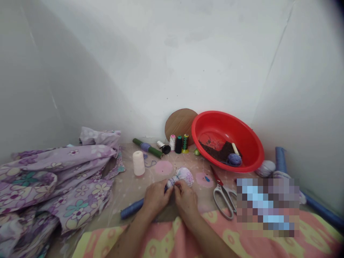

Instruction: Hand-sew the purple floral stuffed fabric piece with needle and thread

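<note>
A blue-wrapped stick [131, 209] lies slantwise in my left hand [156, 197], its lower end sticking out to the left. At its upper end is a rounded head of floral cloth [185, 175], gathered and bound at the neck. My left hand is closed around the stick just below that neck. Fingers pinched together, my right hand [186, 200] touches the neck from the right; whatever is between its fingertips is too small to make out. A pale thread cone [138, 163] stands beyond my left hand. Scissors [223, 193] rest to the right of my right hand.
Floral fabric [80, 193] is heaped at the left. Along the wall are a yarn-wrapped green stick [147, 148], several thread spools [178, 144], a cardboard disc [178, 122] and a tilted red basin [255, 143] holding yarn. More blue-wrapped sticks [281, 159] and a blurred patch are at right.
</note>
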Demonstrator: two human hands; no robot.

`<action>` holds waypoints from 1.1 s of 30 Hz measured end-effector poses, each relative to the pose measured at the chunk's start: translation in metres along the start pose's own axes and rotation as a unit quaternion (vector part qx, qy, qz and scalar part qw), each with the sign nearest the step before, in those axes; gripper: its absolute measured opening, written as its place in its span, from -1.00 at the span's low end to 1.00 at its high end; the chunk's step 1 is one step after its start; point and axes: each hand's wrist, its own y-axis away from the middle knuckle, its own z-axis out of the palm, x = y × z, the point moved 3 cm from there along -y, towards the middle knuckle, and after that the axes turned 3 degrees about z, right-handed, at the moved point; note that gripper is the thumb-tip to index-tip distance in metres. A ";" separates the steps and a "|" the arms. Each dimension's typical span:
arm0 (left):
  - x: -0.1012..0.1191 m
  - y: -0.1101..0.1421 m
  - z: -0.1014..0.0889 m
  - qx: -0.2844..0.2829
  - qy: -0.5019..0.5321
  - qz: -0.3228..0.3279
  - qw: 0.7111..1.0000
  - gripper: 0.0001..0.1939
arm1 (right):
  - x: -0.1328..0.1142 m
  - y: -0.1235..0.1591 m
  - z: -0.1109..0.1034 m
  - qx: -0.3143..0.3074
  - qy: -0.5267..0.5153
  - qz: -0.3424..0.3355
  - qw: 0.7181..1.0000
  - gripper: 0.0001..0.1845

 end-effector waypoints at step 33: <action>-0.014 -0.004 0.007 0.067 -0.025 -0.096 0.993 -0.53 | 0.010 -0.017 -0.058 0.154 0.053 -0.032 0.986 -0.72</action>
